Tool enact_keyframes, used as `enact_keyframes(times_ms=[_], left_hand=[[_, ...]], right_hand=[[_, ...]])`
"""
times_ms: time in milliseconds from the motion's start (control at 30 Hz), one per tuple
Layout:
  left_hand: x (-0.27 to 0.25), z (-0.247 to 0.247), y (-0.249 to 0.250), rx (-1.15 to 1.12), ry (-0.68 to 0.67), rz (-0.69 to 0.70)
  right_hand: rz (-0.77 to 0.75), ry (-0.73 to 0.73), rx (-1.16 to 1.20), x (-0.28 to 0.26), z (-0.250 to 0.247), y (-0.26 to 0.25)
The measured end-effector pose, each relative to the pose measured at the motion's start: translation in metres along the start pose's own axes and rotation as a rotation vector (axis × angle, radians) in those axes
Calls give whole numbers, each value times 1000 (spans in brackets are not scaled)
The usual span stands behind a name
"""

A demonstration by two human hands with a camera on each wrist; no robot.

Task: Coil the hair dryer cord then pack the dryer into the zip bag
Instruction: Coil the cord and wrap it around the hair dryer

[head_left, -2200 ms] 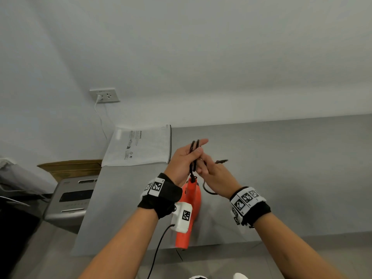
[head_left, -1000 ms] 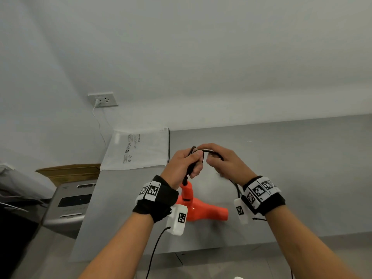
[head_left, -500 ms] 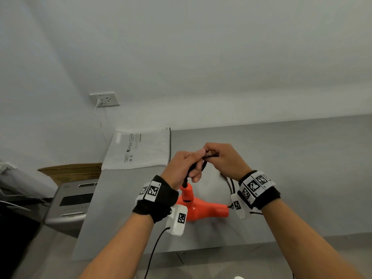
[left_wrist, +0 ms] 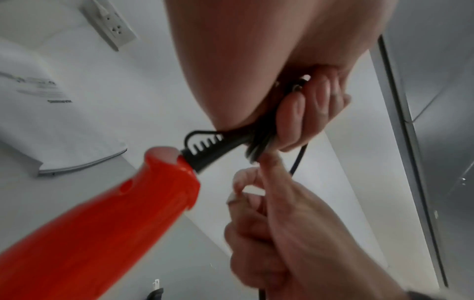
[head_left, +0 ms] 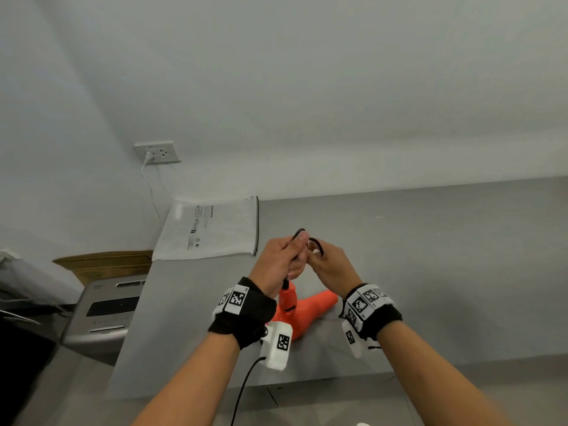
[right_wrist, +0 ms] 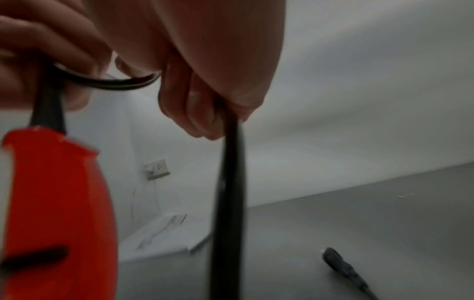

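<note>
A grey tabletop (head_left: 430, 272) runs along a plain white wall (head_left: 307, 87), where a wall socket (head_left: 157, 152) has a white plug and thin white lead in it. To the left, below the tabletop's edge, stand a grey machine (head_left: 104, 315) and a brown cardboard box (head_left: 104, 262). At the tabletop's far left corner the white zip bag (head_left: 212, 229) lies flat, printed side up, its zip edge toward me; I cannot tell whether it is open. My left hand (head_left: 278, 265) has its fingers curled around the gathered black cord (head_left: 316, 243) just above the orange hair dryer (head_left: 302, 309), whose nozzle points right near the tabletop's front edge. My right hand (head_left: 333, 269) pinches the next loop of cord beside it. The cord's plug (right_wrist: 343, 270) lies on the tabletop.
</note>
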State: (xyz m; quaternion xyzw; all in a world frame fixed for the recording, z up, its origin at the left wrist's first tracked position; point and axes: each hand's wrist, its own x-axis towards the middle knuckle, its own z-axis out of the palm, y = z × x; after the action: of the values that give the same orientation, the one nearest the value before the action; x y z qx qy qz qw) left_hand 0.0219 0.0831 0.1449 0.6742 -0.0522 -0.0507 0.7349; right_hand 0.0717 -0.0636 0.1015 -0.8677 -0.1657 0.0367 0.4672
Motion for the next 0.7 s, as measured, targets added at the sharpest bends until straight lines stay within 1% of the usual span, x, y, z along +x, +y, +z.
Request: enact_keyframes(times_ms=[33, 67, 100, 167, 200, 267, 333, 400, 433, 500, 533, 567, 600, 700], left_hand=[[0, 0, 0, -32, 29, 6], [1, 0, 0, -64, 51, 16], [2, -1, 1, -101, 63, 21], [5, -2, 0, -143, 68, 11], [6, -2, -1, -117, 68, 6], [7, -3, -4, 2, 68, 6], [7, -4, -7, 206, 95, 3], [7, -6, -8, 445, 145, 19], [7, -6, -7, 501, 146, 26], [4, -1, -1, 457, 72, 26], [3, 2, 1, 412, 37, 16], [3, 5, 4, 359, 20, -5], [3, 8, 6, 295, 18, -29], [6, 11, 6, 104, 74, -95]], right_hand=[[4, -7, -42, -5, 4, 5], [2, -45, -91, -11, 9, 7], [-13, -106, -187, -18, 15, 9], [-72, -242, -467, -33, 24, 7], [-109, -290, -566, -40, 24, 3], [-209, -325, -639, -48, 14, -8], [-354, -281, -653, -49, -5, -26], [-466, -151, -643, -42, -29, -40], [-467, -83, -623, -38, -39, -45], [-375, 25, -544, -28, -55, -50], [-320, 56, -486, -22, -60, -49], [-278, 62, -414, -17, -62, -48], [-240, 37, -328, -12, -63, -46], [-156, -161, -122, -6, -62, -43]])
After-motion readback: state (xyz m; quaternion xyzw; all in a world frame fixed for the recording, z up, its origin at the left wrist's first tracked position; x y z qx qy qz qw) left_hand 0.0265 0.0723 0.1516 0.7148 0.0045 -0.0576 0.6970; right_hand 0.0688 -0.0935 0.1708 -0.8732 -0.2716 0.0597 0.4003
